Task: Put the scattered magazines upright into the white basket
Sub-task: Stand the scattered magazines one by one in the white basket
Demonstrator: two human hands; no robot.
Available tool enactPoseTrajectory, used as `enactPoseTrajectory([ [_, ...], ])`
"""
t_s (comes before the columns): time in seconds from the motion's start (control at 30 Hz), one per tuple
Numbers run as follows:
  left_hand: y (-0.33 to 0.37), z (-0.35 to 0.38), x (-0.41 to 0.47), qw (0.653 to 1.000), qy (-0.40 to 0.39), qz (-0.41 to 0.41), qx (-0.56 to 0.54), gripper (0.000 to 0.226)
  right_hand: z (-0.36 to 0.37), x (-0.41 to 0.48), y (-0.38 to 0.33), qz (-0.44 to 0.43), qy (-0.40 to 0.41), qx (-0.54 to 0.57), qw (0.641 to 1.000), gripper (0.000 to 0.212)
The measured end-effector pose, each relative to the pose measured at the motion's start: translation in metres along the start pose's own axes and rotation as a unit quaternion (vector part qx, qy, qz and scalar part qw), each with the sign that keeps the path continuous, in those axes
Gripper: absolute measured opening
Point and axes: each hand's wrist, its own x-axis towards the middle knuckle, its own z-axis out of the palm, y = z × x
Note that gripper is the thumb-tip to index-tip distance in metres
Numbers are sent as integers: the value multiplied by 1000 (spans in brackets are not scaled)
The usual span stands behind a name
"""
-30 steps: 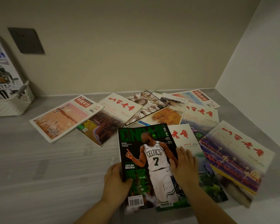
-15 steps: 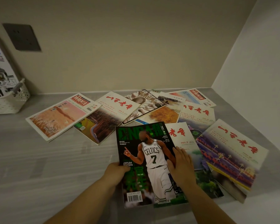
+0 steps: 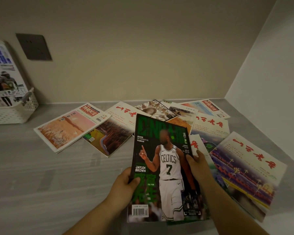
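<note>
Head view: my left hand [image 3: 124,185] grips the green basketball magazine [image 3: 163,167] by its left edge and my right hand [image 3: 199,167] by its right, holding it tilted above the scattered pile on the surface [image 3: 41,175], presumably for carrying to the white basket [image 3: 12,112], far left.

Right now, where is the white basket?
In the head view the white basket sits at the far left edge of the grey counter, by the back wall, below and left of the dark wall socket, with one magazine upright in it.
</note>
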Motion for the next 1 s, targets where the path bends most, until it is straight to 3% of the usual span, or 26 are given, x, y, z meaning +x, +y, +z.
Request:
enactPoseTrajectory([
  [0.13, 9, -27, 1, 999, -3, 38, 1, 31, 0, -5, -24, 44, -90, 188, 977, 12],
  [0.2, 15, -46, 3, 999, 6, 53, -3, 32, 5, -8, -38, 12, -123, 249, 961, 18],
  [0.47, 32, -183, 15, 989, 93, 108, 28, 25, 98, -46, -140, -126, -171, 230, 950, 24],
  [0.67, 46, -324, 26, 969, 192, 153, 31, 27, 209, -75, -237, -164, -219, 175, 946, 20],
  [0.8, 48, -412, 31, 954, 244, 170, 25, 22, 282, -89, -293, -202, -229, 119, 945, 6],
  [1.0, 64, -517, 49, 930, 319, 182, 22, 25, 370, -112, -360, -257, -244, 79, 932, 17],
])
